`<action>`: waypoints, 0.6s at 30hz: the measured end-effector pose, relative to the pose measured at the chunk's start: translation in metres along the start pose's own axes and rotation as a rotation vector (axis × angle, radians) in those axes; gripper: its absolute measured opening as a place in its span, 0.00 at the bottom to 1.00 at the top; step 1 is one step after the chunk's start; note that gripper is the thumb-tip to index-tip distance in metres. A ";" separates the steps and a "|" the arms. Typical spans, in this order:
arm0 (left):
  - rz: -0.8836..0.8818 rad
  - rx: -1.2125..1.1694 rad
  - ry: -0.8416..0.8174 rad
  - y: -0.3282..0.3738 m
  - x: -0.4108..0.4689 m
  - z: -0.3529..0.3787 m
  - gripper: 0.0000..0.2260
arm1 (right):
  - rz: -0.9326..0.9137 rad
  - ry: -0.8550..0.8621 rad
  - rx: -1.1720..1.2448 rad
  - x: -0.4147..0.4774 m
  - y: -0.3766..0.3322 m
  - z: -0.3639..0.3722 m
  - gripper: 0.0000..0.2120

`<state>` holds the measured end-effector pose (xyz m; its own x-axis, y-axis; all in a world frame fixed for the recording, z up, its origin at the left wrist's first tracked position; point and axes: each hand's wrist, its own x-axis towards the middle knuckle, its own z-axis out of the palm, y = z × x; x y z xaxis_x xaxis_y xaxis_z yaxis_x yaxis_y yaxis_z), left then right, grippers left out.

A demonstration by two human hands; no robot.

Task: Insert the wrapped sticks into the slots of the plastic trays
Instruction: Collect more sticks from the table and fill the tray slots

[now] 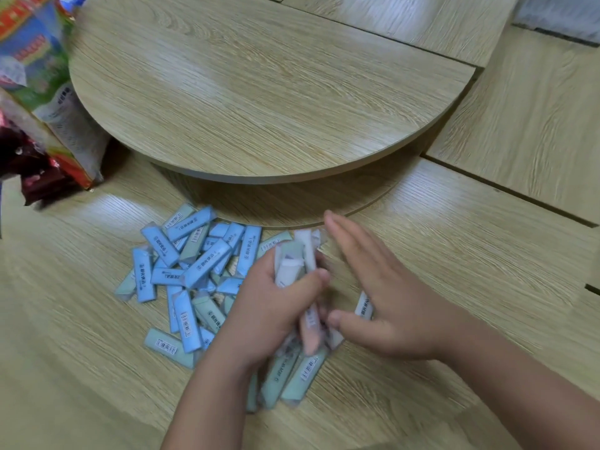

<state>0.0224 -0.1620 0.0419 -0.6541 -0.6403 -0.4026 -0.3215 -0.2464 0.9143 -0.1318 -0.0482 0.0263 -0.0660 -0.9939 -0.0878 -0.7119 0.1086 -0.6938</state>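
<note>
So, far left sit some bright snack bags (pixel 39 79), at the edge of the wood table (pixel 65 352). Next comes the pile of wrapped sticks (pixel 191 274), blue & pale green ones, all mixed up & lying flat on the table. They are just in front of the big round board (pixel 259 92). A few more green sticks (pixel 292 375) lie nearer the person, partly under the left wrist.

Then comes the left hand (pixel 269 306). Its fingers & thumb are curled round a bundle (pixel 295 264) of sticks: white, green & one pinkish. The bundle is blurry, so I can't count them.

Just beside it is the right hand (pixel 383 300). Its fingers are straight & close together w/ the thumb out, and it holds nothing. Its flat side is next to the bundle. It may touch the bundle or be a tiny bit off; I can't tell which. One white stick (pixel 363 306) peeks out from under that palm.

How far along? No plastic trays show anywhere, so no stick is in a slot that I can see. I think the job is right at the start: the person seems to be gathering sticks & maybe lining them up. Pretty much all of it is left, since most sticks lie loose in the pile & a tray has to turn up first.
</note>
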 end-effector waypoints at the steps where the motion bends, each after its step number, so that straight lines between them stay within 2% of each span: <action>1: 0.005 0.034 0.036 0.000 0.000 -0.007 0.10 | 0.002 0.006 -0.054 -0.002 0.006 -0.002 0.46; 5: 0.017 0.201 0.164 -0.002 -0.005 -0.040 0.11 | 0.005 -0.095 -0.325 -0.011 0.022 0.001 0.51; 8: -0.011 0.217 0.211 -0.006 -0.011 -0.060 0.13 | -0.057 -0.201 -0.457 -0.010 0.012 0.017 0.56; 11: -0.041 0.219 0.248 -0.012 -0.021 -0.074 0.12 | -0.093 -0.185 -0.491 -0.001 -0.013 0.040 0.56; 14: -0.063 0.202 0.294 -0.016 -0.034 -0.085 0.11 | -0.018 -0.107 -0.476 0.002 -0.041 0.062 0.58; 18: -0.092 0.149 0.369 -0.024 -0.050 -0.095 0.08 | -0.034 -0.154 -0.525 0.003 -0.062 0.090 0.59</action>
<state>0.1283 -0.1933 0.0440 -0.3373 -0.8450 -0.4149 -0.4806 -0.2244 0.8478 -0.0255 -0.0568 0.0046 0.0381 -0.9786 -0.2025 -0.9678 0.0144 -0.2515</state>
